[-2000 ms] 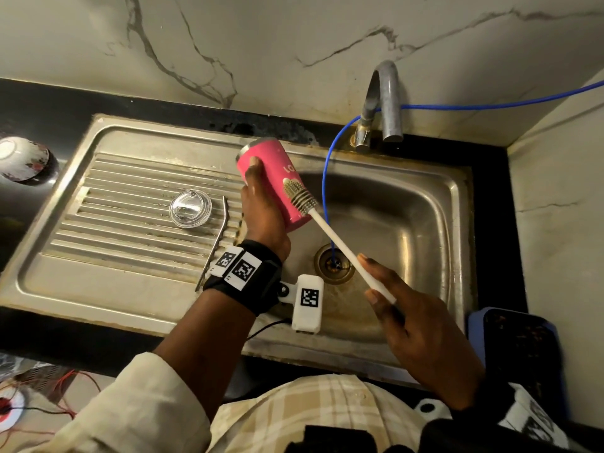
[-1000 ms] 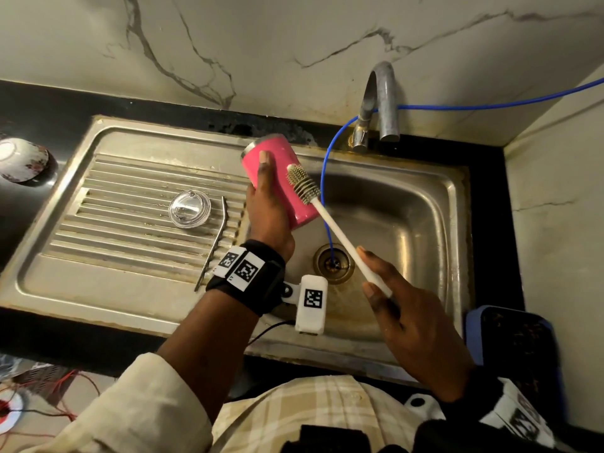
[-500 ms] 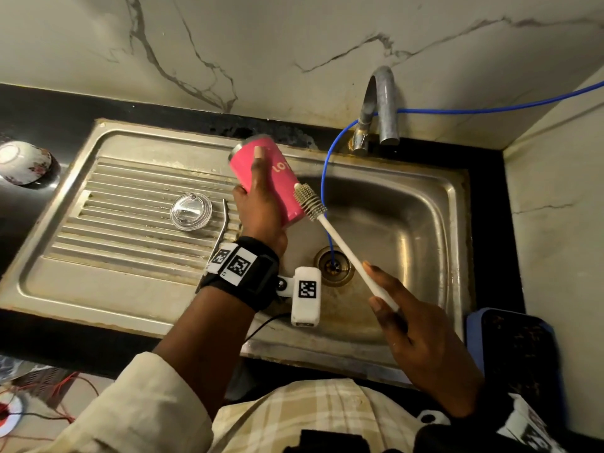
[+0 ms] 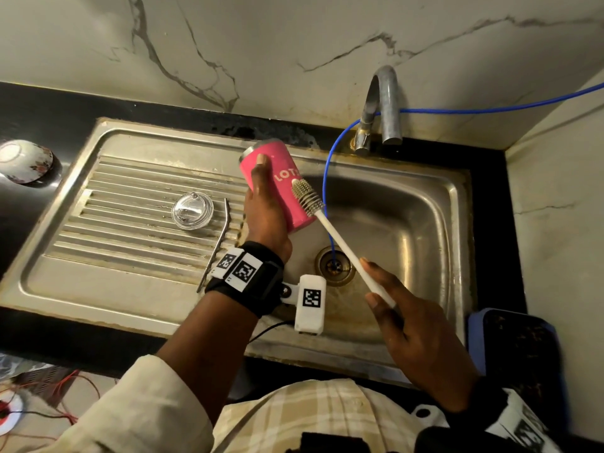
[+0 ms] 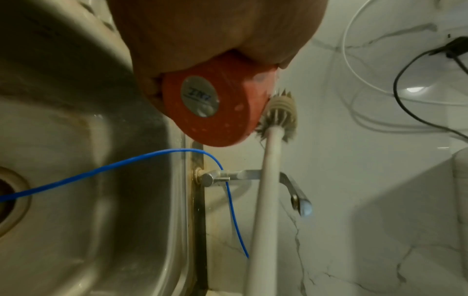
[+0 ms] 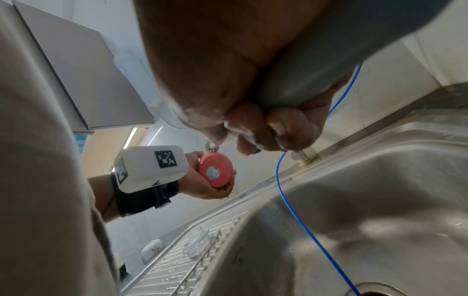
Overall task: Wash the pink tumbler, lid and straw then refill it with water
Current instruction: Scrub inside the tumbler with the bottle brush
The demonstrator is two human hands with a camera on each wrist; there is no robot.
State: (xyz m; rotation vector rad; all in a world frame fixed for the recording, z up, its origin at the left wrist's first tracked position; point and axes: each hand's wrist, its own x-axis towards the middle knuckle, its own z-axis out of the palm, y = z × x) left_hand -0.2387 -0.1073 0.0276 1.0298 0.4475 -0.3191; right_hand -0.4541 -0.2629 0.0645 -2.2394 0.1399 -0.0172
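Note:
My left hand (image 4: 266,207) grips the pink tumbler (image 4: 284,178) and holds it tilted over the left edge of the sink basin (image 4: 408,217), its base toward me. The base (image 5: 215,106) shows in the left wrist view and again (image 6: 215,173) in the right wrist view. My right hand (image 4: 411,325) grips the white handle of a bottle brush (image 4: 346,253). The brush's bristle head (image 4: 307,199) presses on the tumbler's outer side. The clear lid (image 4: 192,210) and the metal straw (image 4: 215,243) lie on the ribbed drainboard (image 4: 130,223).
A curved steel tap (image 4: 382,106) stands at the back of the sink, and a blue tube (image 4: 327,197) runs from the wall down into the drain (image 4: 334,264). A small floral bowl (image 4: 26,161) sits on the black counter at far left. A dark blue-rimmed object (image 4: 519,354) sits at right.
The tumbler has been turned in my left hand, and its lettering now faces up. The brush head has slid along the tumbler's side and stays against it.

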